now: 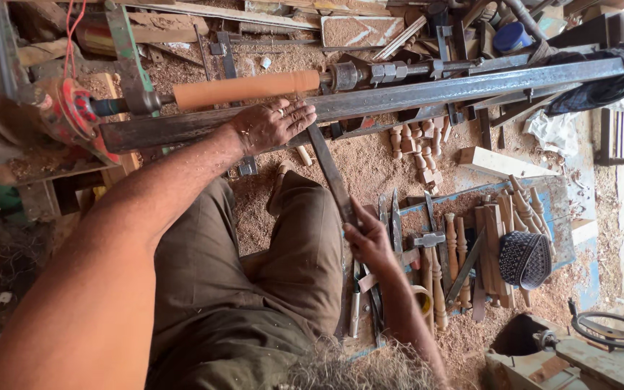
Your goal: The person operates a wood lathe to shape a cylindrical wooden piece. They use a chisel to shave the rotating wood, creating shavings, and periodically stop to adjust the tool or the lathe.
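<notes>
Sawdust covers the floor [370,166] under us. We sit facing a lathe that runs across the upper half of the frame, its long steel rail [413,94] slanting from the left up to the right. Above the rail, a smooth orange-brown wooden cylinder [247,89] is mounted between the red drive end [74,108] at the left and the metal tailstock [348,74] at centre.

Our left hand [272,124] lies at upper centre, palm down on the rail just below the cylinder, fingers spread flat over the tip of a long dark chisel [330,173]; it presses rather than grips. The chisel slants down and right from there to the centre of the frame, where our right hand [368,238] is closed around its lower end. The blade rests on the rail, and its tip seems to stop just short of the cylinder, though the left hand hides that spot.

Right of the right hand, a blue board [565,195] carries a row of tools and turned spindles [460,245], with a small hammer [427,240] lying across them and a dark patterned cap [525,260] toward the right. More chisels [391,217] lie just beside the right hand. Small turned pegs [417,144] are scattered in the sawdust below the rail at centre right. A black cloth [615,72] hangs over the rail's far right end, and a wheel-shaped metal part [612,331] sits at lower right.
</notes>
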The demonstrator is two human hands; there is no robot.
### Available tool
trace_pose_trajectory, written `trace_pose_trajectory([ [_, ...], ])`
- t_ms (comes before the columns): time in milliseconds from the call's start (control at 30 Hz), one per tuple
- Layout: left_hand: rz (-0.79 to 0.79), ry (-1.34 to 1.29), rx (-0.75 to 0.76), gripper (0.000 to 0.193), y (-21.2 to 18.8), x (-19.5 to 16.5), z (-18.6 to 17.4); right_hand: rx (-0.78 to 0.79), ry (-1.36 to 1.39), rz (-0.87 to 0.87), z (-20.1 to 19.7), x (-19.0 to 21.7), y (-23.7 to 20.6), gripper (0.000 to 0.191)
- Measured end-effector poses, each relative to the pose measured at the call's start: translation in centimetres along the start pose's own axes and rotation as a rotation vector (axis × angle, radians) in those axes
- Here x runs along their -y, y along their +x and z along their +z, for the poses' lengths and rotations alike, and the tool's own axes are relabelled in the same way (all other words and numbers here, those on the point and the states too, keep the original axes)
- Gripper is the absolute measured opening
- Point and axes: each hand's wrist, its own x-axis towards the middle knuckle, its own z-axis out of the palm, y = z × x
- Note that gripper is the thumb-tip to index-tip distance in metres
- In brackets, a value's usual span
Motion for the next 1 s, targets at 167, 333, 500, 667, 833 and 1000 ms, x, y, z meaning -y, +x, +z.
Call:
trace_pose_trajectory([
  [167,-0.001,-0.035,0.014,0.059,0.2,0.2,-0.4,-0.061,0.151,0.012,4.3,-0.7,-1.3,0.071],
  [333,-0.022,-0.042,0.041,0.062,0.2,0.2,-0.7,-0.109,0.254,-0.017,7.2,-1.3,-1.8,0.071],
  [500,-0.035,-0.081,0.042,0.064,0.3,0.2,-0.8,-0.163,0.261,-0.016,9.1,-1.5,-1.8,0.073],
  [667,-0.036,-0.030,0.079,0.068,0.5,0.3,-1.2,-0.217,0.343,-0.007,11.3,-1.6,-1.9,0.077],
  [833,-0.022,-0.096,0.041,0.064,0.4,0.1,-0.2,-0.242,0.346,-0.043,13.4,-1.9,-1.9,0.076],
  [1000,-0.152,-0.148,0.062,0.044,0.8,-0.4,1.7,-0.280,0.444,-0.127,16.8,-2.2,-1.2,0.076],
])
